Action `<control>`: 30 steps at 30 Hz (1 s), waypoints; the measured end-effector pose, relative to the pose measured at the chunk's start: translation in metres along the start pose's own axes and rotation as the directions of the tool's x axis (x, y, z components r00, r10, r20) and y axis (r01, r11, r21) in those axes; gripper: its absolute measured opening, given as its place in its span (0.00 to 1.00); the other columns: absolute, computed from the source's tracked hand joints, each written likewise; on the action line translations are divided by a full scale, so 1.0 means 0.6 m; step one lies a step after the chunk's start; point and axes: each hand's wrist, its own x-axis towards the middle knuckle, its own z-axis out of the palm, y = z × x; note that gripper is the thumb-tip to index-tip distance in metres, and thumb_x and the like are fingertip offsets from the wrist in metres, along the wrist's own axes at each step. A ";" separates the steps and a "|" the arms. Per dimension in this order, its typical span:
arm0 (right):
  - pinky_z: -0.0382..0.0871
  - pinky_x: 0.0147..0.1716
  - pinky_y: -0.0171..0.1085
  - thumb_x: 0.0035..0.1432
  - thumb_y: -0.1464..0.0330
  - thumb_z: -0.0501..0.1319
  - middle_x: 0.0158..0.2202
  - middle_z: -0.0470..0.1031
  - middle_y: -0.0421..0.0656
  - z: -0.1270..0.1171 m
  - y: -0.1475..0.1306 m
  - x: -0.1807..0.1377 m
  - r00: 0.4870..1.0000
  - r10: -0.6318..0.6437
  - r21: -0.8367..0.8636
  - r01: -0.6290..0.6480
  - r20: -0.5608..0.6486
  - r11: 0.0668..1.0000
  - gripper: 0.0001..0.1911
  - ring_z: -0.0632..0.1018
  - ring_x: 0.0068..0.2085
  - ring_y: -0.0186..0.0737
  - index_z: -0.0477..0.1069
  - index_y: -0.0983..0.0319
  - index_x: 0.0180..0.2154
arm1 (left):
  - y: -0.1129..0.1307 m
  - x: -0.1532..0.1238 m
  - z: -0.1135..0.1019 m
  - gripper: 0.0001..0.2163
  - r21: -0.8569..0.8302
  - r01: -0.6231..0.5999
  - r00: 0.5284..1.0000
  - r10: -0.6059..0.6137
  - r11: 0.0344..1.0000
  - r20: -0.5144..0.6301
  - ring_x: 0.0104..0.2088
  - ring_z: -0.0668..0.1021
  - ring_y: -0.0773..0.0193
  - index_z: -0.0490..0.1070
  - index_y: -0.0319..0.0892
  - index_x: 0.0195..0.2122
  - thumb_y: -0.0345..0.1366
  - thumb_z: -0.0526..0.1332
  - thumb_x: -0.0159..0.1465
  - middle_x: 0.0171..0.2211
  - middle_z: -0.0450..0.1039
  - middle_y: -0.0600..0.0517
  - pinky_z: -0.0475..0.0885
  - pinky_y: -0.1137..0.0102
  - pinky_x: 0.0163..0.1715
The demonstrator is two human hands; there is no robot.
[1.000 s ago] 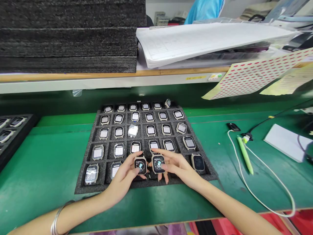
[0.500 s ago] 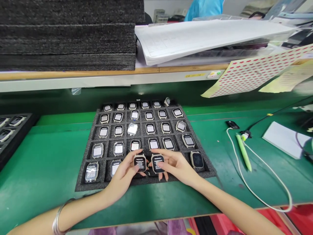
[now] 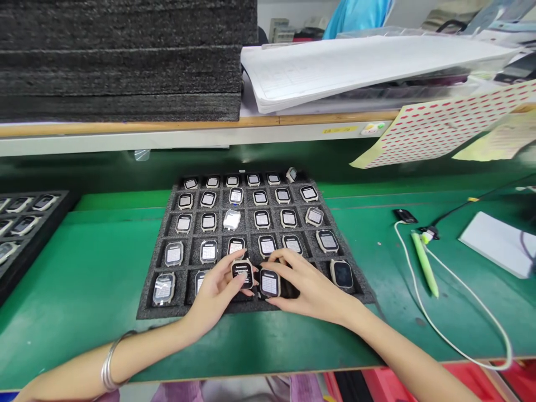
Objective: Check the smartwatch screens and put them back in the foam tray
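Observation:
My left hand [image 3: 215,287] holds a square watch case [image 3: 242,268] without a strap, lifted above the foam tray. White lines of text show on its black screen, and the left thumb lies on the glass. Beside it, my right hand [image 3: 307,285] has its fingers curled around a second watch case [image 3: 270,282], low at the tray's front row. That screen shows a pale grid-like page. The black foam tray [image 3: 161,311] has rows of compartments, most with a similar watch case in them. My hands hide part of the front row.
Another tray of watch cases [image 3: 36,245] lies at the left. At the right are a green pen-like tool [image 3: 425,265], a white cable [image 3: 456,346] and a white pad [image 3: 498,245]. Above, a shelf carries stacked black foam [image 3: 125,72] and papers [image 3: 355,67].
The right hand's watch went from a raised, text-showing position down to the tray, its screen now a pale page. The right fingers now reach over it. My left hand still holds its watch.

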 end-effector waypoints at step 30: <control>0.67 0.43 0.50 0.69 0.58 0.42 0.42 0.67 0.54 -0.025 0.026 -0.135 0.862 0.339 -0.431 -0.487 -0.376 0.760 0.23 0.72 0.42 0.53 0.68 0.67 0.46 | -0.014 -0.005 0.000 0.25 0.073 -0.005 0.997 0.000 0.997 0.077 0.39 0.76 0.59 0.58 0.42 0.58 0.39 0.63 0.61 0.43 0.73 0.45 0.76 0.68 0.36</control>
